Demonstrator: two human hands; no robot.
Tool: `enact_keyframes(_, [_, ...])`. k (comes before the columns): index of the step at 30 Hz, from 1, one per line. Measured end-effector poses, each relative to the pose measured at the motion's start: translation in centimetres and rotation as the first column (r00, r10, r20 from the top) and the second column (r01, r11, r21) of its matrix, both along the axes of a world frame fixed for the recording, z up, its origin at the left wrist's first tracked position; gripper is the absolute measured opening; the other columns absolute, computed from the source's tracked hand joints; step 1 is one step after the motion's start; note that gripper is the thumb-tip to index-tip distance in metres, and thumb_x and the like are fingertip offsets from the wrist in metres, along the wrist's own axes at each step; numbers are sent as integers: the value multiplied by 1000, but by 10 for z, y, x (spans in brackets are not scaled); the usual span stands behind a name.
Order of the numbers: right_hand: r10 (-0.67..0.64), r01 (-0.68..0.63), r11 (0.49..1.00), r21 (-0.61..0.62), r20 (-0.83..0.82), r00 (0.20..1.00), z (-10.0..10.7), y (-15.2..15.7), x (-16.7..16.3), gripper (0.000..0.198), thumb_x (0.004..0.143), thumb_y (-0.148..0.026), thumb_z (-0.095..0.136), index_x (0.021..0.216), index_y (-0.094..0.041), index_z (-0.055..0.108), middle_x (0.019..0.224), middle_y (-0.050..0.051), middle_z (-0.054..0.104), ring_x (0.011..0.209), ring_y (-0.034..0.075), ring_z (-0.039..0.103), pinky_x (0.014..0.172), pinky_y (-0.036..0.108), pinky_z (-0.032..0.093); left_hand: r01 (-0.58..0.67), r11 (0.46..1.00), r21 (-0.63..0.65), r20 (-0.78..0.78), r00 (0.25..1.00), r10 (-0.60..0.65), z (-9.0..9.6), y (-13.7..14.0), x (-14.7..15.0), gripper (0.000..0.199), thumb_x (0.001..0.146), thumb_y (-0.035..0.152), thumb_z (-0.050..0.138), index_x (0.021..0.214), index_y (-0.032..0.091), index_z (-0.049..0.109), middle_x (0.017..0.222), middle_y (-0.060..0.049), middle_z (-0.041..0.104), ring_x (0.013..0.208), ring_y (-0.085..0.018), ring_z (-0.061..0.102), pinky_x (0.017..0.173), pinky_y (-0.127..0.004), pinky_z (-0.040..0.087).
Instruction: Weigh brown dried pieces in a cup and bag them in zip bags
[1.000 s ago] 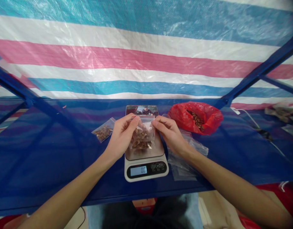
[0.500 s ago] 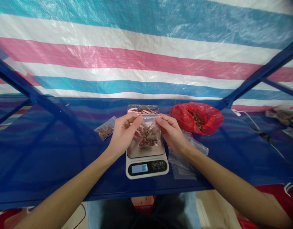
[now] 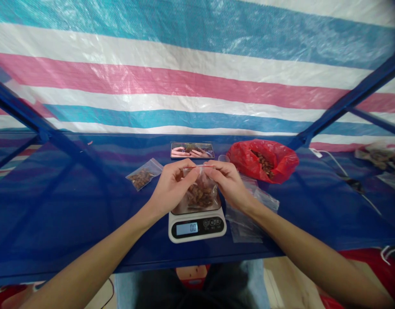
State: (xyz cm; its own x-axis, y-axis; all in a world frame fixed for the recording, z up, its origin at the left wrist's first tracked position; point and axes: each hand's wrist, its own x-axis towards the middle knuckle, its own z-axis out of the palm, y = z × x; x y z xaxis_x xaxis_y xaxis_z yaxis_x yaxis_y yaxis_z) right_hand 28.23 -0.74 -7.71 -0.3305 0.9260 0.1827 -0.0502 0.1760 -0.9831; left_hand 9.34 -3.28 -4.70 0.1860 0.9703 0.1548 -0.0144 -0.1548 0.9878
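A clear zip bag (image 3: 202, 195) with brown dried pieces inside is pinched along its top edge by both hands. My left hand (image 3: 173, 184) grips the top from the left, my right hand (image 3: 227, 182) from the right, thumbs close together near the middle. Beneath the bag is a white kitchen scale (image 3: 197, 236) with a metal plate; its display (image 3: 187, 228) reads 0.0. I cannot tell whether the bag touches the plate. Another filled zip bag (image 3: 142, 177) lies flat to the left of my left hand.
Right of the scale lie several flat clear bags (image 3: 248, 223). Behind them sits an open red plastic bag (image 3: 258, 159) of brown pieces. A phone (image 3: 192, 150) lies behind the scale. A white cable (image 3: 345, 171) crosses the blue table (image 3: 71, 214) at right. Blue frame bars rise on both sides.
Both hands have moved closer together along the bag's top, and the bag has come slightly nearer to me. The phone behind is now more fully visible.
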Motion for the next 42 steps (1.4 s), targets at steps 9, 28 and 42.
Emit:
enact_keyframes(9, [73,-83,992,93,104,992,22,-4,1,48,98,-57,70,68,-20,60,70,-1,49,68,15,45,62,28,37,88,995,41,-42,995,-86,5,-3,3,39,90,51,78,73,18,65,65,1,62,59,-12,54,55,-22,44])
enact_keyframes(28, [-21,-145,892,429,358,934,49,12,37,35,108,-45,59,94,-22,82,78,3,82,60,17,74,63,30,56,-287,950,126,149,952,268,16,23,-37,35,87,53,83,81,18,78,81,-8,81,61,-17,69,59,-29,56])
enact_keyframes(42, [-303,85,945,315,748,591,68,88,173,10,84,-20,69,77,-18,76,68,6,76,55,19,68,58,29,53,-255,966,-31,-548,813,197,-10,65,-140,32,64,40,82,86,20,70,56,2,62,49,-17,56,47,-25,39])
